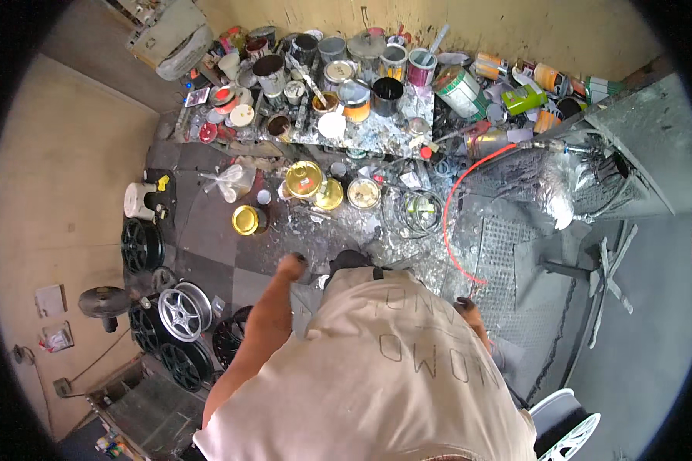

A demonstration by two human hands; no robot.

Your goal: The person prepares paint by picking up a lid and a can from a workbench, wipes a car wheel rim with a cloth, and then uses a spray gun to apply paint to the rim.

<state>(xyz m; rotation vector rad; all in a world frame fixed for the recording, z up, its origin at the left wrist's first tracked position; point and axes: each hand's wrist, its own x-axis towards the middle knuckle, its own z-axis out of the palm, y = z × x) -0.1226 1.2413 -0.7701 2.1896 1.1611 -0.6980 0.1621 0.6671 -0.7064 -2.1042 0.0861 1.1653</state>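
Note:
My left hand [291,266] is out in front of my body at the left, over the dark floor. Its fingers look curled and dark-smudged, and whatever they may hold is hidden. A gold-lidded paint can [246,220] stands on the floor beyond it. At my right side is my right hand [467,310], low and partly behind my shirt, with darkened, bent fingers. What it may hold is too small to make out. Close by it ends the visible stretch of a red hose [447,223], which curves down from the bench at the right.
Paint cans [269,74] crowd a splattered bench [315,132] ahead. More gold cans [304,178] and a coiled hose [413,213] are on the floor. Wheel rims [184,311] and a fan [104,303] stand left; a metal stand [606,269] and a white rim [569,430] are at right.

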